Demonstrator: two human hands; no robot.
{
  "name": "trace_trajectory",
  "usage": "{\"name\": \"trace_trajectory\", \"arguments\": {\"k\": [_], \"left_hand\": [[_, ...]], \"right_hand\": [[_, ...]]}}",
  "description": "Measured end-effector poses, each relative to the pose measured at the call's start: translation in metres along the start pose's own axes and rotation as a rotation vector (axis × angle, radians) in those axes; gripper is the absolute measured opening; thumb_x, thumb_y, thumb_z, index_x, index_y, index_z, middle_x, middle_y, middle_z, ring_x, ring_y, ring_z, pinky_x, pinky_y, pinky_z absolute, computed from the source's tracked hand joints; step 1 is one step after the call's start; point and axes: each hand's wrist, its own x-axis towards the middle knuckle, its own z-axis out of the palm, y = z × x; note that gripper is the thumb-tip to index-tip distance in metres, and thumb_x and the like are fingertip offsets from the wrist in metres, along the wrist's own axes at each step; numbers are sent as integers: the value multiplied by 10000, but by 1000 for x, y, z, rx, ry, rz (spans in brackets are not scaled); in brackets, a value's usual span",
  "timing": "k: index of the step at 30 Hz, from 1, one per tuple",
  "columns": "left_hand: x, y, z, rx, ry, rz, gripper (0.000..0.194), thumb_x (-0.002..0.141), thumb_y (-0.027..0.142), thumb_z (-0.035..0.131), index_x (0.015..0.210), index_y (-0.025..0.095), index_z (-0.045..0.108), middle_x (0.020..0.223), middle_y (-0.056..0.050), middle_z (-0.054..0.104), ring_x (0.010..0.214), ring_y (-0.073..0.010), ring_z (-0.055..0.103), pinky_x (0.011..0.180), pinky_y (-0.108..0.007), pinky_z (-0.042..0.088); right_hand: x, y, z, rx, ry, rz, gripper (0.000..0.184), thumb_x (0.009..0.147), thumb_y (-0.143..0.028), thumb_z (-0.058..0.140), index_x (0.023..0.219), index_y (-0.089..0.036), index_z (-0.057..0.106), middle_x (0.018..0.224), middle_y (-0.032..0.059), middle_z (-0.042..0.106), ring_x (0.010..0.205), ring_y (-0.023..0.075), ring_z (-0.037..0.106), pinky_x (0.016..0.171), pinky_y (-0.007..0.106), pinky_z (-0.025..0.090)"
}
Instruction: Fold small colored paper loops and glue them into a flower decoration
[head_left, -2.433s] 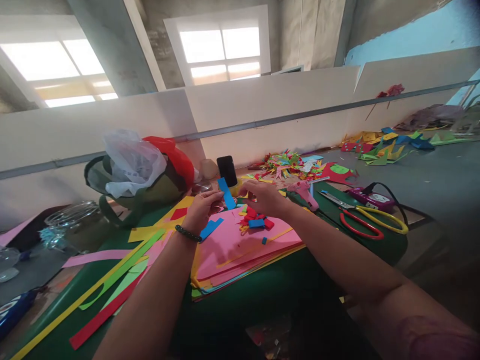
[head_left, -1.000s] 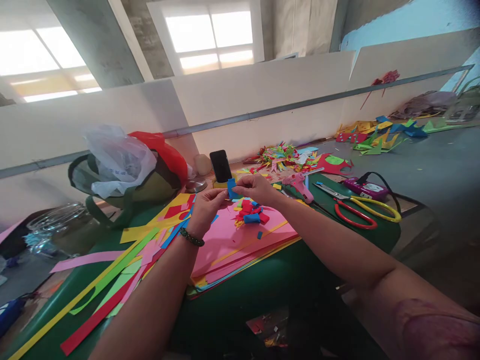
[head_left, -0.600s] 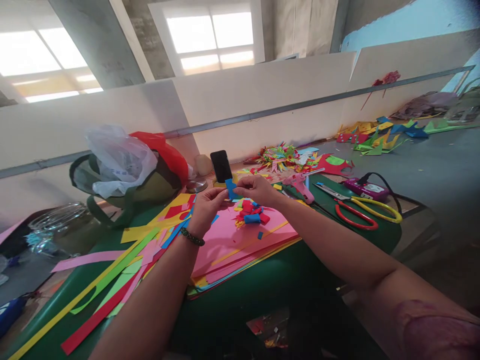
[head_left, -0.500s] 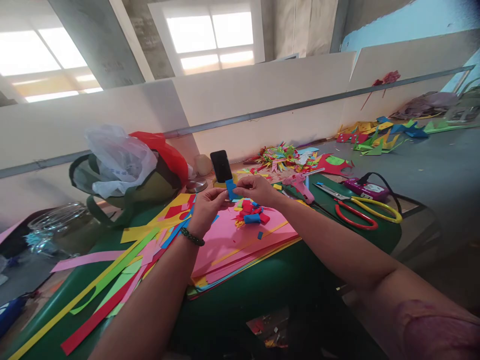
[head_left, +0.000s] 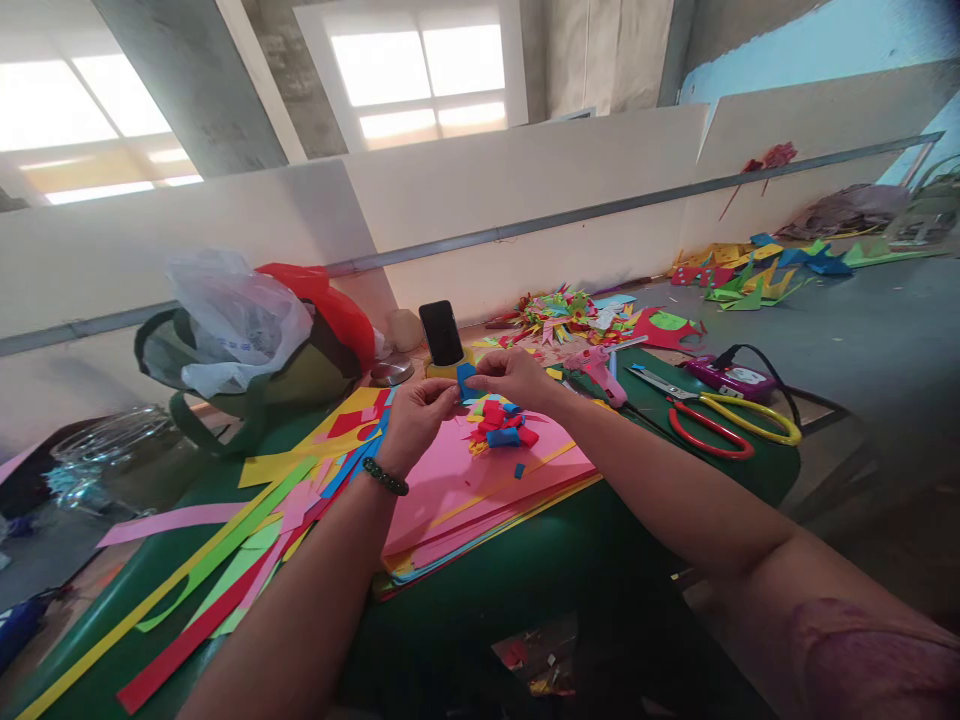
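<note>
Between my two hands is a small piece of blue craft foam or paper (head_left: 466,380), pinched by the fingertips of both. My left hand (head_left: 420,412), with a dark beaded bracelet at the wrist, grips its left side. On the other side my right hand (head_left: 517,378) pinches it between thumb and finger. Just below the hands lies a small heap of red, blue and yellow cut pieces (head_left: 504,428), resting on a stack of pink sheets (head_left: 450,495). A phone (head_left: 441,332) stands upright behind the hands.
Coloured strips (head_left: 217,580) spread over the green surface at left, beside a bag (head_left: 322,360) stuffed with plastic. To the right are a pink glue gun (head_left: 602,372), scissors (head_left: 712,425) and a purple corded device (head_left: 731,378). Colourful paper shapes (head_left: 757,275) lie farther back.
The blue piece has turned or folded lower between my fingers, and less of it stands up now. Both hands stay in nearly the same place.
</note>
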Motion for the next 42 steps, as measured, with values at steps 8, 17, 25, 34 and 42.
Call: {"name": "trace_trajectory", "arguments": {"k": [8,17,25,34,42], "left_hand": [[-3,6,1,8,-54,-16,319,595,451,783,688,158,701,614,-37,675,625,-194,666,592,-282,483],[-6,11,2,40,-82,14,240,632,396,747,638,167,678,610,-26,662,606,-161,630,596,-265,494],[-5,14,-1,148,-119,63,138,657,310,687,605,186,654,589,3,623,572,-151,610,586,-263,505],[-4,9,-3,295,-152,123,95,682,250,612,617,193,651,602,-2,630,578,-163,627,550,-252,476],[-5,10,-2,328,-167,145,100,687,258,595,633,191,645,604,-10,630,595,-177,636,565,-269,493]], "right_hand": [[0,-1,0,127,-6,22,336,576,-440,759,666,-146,624,607,-30,559,581,90,475,541,237,374],[-1,-6,-4,328,-106,79,299,577,-372,762,705,-140,624,585,-51,546,534,65,440,498,224,337],[-1,-8,-9,230,-174,57,264,609,-370,731,704,-131,669,562,-48,540,531,64,407,493,231,312],[-1,-2,-13,52,-231,60,317,654,-434,690,686,-119,708,498,-71,424,492,54,326,468,231,212],[0,-3,-10,26,-188,70,327,627,-447,692,668,-124,716,524,-51,473,520,63,363,480,229,248]]}}
